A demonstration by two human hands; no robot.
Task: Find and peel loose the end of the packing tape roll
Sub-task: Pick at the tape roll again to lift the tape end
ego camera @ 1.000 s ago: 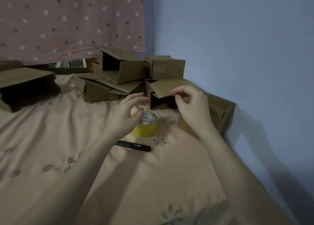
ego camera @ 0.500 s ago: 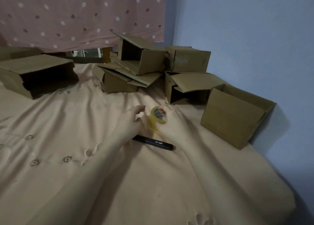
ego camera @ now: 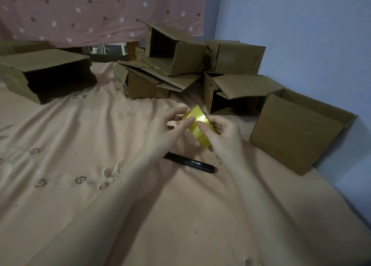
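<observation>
Two bare forearms reach in from the bottom of the frame over a peach bedsheet (ego camera: pixel 100 215) embroidered with small flowers. Just beyond the wrists, at centre, a black marker pen (ego camera: pixel 190 163) lies flat on the sheet. Above it, lifted off the bed, is the yellow packing tape roll (ego camera: pixel 197 119), held between both hands a little right of centre. The right hand (ego camera: pixel 224 139) grips the roll from the lower right, thumb curled onto its outer face. The left hand (ego camera: pixel 170 129) holds the roll's left edge, its fingers (ego camera: pixel 189 121) pressed on the glossy surface. A loose tape end cannot be made out. Right of the hands stands an open cardboard box (ego camera: pixel 297 133). Farther back, a heap of cardboard boxes (ego camera: pixel 172 64) fills the upper centre, with a flattened stack (ego camera: pixel 46 73) at upper left. Behind hangs a pink spotted curtain (ego camera: pixel 90 10) beside a blue wall (ego camera: pixel 301 24).
</observation>
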